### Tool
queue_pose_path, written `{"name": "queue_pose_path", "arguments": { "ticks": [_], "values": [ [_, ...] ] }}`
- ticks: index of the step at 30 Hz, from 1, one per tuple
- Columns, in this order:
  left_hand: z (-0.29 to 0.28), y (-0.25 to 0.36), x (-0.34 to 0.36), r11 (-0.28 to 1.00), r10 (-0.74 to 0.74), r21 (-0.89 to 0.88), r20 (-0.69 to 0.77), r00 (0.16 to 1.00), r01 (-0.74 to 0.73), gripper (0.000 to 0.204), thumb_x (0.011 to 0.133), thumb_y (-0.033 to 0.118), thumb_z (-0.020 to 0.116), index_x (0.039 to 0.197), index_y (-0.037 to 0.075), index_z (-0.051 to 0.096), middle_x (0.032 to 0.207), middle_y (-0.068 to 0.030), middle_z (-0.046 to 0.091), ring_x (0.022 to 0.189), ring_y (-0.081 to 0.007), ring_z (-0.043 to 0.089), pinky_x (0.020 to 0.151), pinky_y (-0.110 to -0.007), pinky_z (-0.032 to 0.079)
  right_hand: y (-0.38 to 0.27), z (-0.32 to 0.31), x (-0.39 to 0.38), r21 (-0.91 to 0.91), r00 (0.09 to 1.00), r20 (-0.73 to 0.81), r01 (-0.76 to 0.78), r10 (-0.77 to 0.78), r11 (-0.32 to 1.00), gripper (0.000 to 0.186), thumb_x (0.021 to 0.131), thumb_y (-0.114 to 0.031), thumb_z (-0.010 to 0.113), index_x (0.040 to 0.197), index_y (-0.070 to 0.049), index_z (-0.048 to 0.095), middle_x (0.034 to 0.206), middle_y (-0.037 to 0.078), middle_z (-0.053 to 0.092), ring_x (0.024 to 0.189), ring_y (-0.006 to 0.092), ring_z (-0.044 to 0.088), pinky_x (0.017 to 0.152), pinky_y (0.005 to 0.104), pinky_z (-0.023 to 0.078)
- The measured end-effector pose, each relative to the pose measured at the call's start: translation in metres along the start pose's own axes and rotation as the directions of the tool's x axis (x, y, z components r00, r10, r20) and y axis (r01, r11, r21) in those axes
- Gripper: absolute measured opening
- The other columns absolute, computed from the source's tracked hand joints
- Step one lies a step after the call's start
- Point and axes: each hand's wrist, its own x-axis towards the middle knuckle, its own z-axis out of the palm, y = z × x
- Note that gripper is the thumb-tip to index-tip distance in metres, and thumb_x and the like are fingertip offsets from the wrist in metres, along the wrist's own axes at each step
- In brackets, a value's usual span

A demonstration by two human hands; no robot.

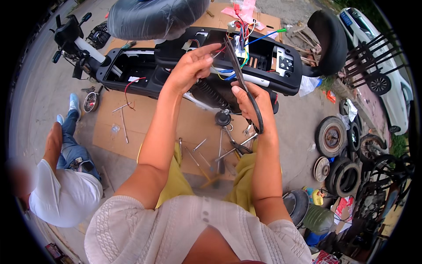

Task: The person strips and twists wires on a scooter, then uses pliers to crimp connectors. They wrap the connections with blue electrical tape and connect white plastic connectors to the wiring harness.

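Now clasping stiff-looking scissors by the handles in the right hand; extending the left hand's forefinger, not clearly pinching light, soft-looking wires just beyond, best held by insulation.

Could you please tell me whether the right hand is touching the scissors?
Touching. The head view shows the right hand closed around the handles of the black scissors, with their blades extending beyond the hand.

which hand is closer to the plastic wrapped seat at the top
Left. The left hand is below and slightly right of the wrapped seat in the picture, not touching it; the right hand, holding the scissors, is farther right and lower.
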Motion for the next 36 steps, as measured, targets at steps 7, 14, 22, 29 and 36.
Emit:
{"name": "queue_pose_path", "arguments": {
  "ticks": [7,14,22,29,36],
  "values": [
    [-0.014,-0.016,-0.008,0.993,0.102,-0.052,-0.065,0.993,-0.105,0.016,0.094,0.015,0.065,0.106,0.005,0.062,0.081,-0.003,0.059,0.067,-0.0132,0.055,0.062,-0.025,0.044,0.019,-0.045,-0.029,-0.164,0.84,0.542,0.088,0.015,0.982,0.044,0.081,-0.023,0.081,0.115,0.001,0.066,0.098,0.005,0.07,0.084,0.0107,0.058,0.076,0.0276,0.049],
    [-0.011,-0.013,-0.012,0.984,0.118,-0.124,-0.063,0.991,-0.125,0.01,0.093,0.01,0.065,0.102,0.007,0.064,0.093,-0.0079,0.069,0.064,-0.012,0.063,0.048,-0.021,0.048,0.237,-0.034,-0.048,-0.835,0.638,0.526,0.264,0.561,0.483,0.038,0.079,-0.032,0.07,0.1,-0.001,0.068,0.086,0.018,0.07,0.08,0.0329,0.069,0.069,0.0434,0.052],
    [-0.008,-0.019,-0.004,0.981,0.185,-0.036,-0.142,0.972,-0.192,0.014,0.093,0.007,0.064,0.107,0.004,0.065,0.09,-0.0072,0.068,0.069,-0.0129,0.063,0.059,-0.024,0.048,0.422,-0.001,-0.101,-0.91,0.771,0.163,-0.122,0.615,0.395,0.053,0.073,-0.026,0.075,0.113,0.003,0.057,0.105,0.023,0.069,0.1,0.039,0.066,0.087,0.0446,0.053],
    [-0.005,-0.029,-0.011,0.959,0.284,0.071,-0.249,0.926,-0.276,0.021,0.094,0.008,0.063,0.113,-0.001,0.066,0.092,-0.0083,0.068,0.068,-0.0128,0.061,0.062,-0.023,0.049,0.433,0.04,-0.114,-0.849,0.642,0.199,-0.265,0.741,0.457,0.057,0.066,-0.02,0.08,0.113,0.0,0.054,0.102,0.026,0.067,0.098,0.0397,0.067,0.081,0.0453,0.056],
    [0.023,-0.025,-0.004,0.952,0.308,0.101,-0.294,0.905,-0.291,0.019,0.094,0.011,0.063,0.109,0.0,0.067,0.09,-0.0071,0.068,0.068,-0.0117,0.06,0.06,-0.023,0.045,0.442,0.055,-0.105,-0.937,0.852,0.121,-0.072,0.51,0.343,0.037,0.083,-0.022,0.066,0.112,-0.002,0.056,0.096,0.027,0.068,0.098,0.0356,0.068,0.085,0.0465,0.055]
  ]
}}
